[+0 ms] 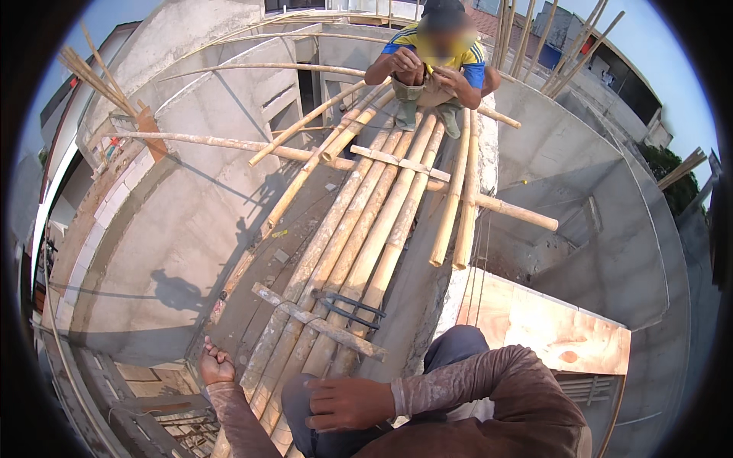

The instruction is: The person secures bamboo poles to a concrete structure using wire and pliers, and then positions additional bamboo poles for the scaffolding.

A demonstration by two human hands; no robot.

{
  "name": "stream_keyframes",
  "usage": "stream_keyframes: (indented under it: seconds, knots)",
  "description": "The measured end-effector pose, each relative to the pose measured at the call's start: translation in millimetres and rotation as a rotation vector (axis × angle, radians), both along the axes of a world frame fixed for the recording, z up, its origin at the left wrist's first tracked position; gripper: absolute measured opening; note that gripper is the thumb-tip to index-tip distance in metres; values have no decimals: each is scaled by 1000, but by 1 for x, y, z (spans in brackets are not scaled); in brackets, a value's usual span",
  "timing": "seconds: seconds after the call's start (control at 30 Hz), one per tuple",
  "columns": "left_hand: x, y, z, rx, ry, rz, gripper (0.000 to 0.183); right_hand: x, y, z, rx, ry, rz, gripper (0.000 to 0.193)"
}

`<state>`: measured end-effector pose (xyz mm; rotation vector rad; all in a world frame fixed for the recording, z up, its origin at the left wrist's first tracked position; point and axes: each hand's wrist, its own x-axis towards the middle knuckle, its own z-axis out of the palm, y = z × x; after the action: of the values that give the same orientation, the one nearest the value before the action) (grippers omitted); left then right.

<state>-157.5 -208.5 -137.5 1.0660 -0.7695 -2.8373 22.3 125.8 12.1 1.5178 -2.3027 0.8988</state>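
Observation:
My left hand is raised beside the bamboo platform, its fingers curled in. Whatever it may hold is too small to make out. On my bent knee lies my right hand, its fingers spread loosely over the trouser cloth and nothing in its grasp. Bamboo poles run side by side away from me. A wooden crosspiece lies across them just ahead of my knees. Next to it sits a dark bent metal rod piece.
A person in a yellow and blue shirt squats at the far end, both hands raised around something small and yellow. Grey plastered walls drop away on both sides to a lower floor. A plywood sheet lies at right; loose bamboo crosses the platform.

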Motion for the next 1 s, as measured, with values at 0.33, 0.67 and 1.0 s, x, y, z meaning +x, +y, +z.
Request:
stream_keyframes:
  seconds: [0.33, 0.67, 1.0]
  knots:
    - [-11, -15, -24, -115, -44, 156, 28, -31, 26, -33, -496, -517, -563, 29]
    - [-16, -40, 20, -229, 199, 247, 34, -21, 11, -78, -258, -1401, -317, 32]
    - [6, 87, 96, -292, 417, 113, 37, -20, 7, -67, -87, -455, -876, 63]
